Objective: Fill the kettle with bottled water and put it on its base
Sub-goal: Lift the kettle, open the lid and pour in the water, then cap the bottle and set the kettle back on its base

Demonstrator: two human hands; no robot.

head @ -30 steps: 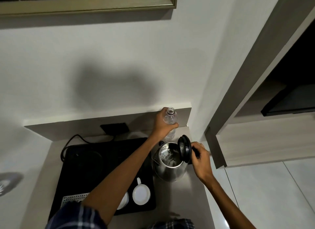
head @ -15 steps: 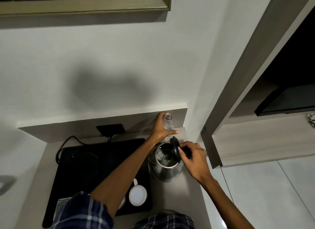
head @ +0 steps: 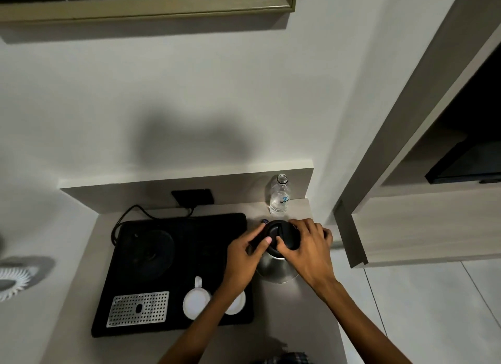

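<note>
A steel kettle (head: 276,267) with a black lid (head: 282,235) stands on the counter, right of the black tray. Its lid is down. My left hand (head: 245,252) grips the kettle's left side at the lid. My right hand (head: 309,244) presses on the lid and covers the handle side. The clear plastic water bottle (head: 279,198) stands upright and uncapped behind the kettle, against the back ledge, with no hand on it. The round black kettle base (head: 151,248) sits on the tray's back left, its cord running to the wall socket.
The black tray (head: 217,228) holds a perforated metal drip plate (head: 138,308) and two white cups (head: 196,298) at its front. A small blue bottle cap (head: 263,222) lies beside the kettle. A wooden cabinet edge (head: 349,236) stands close on the right.
My left hand has let go of the bottle, which now stands by the ledge, and moved onto the kettle. The lid has swung from open to down under my right hand.
</note>
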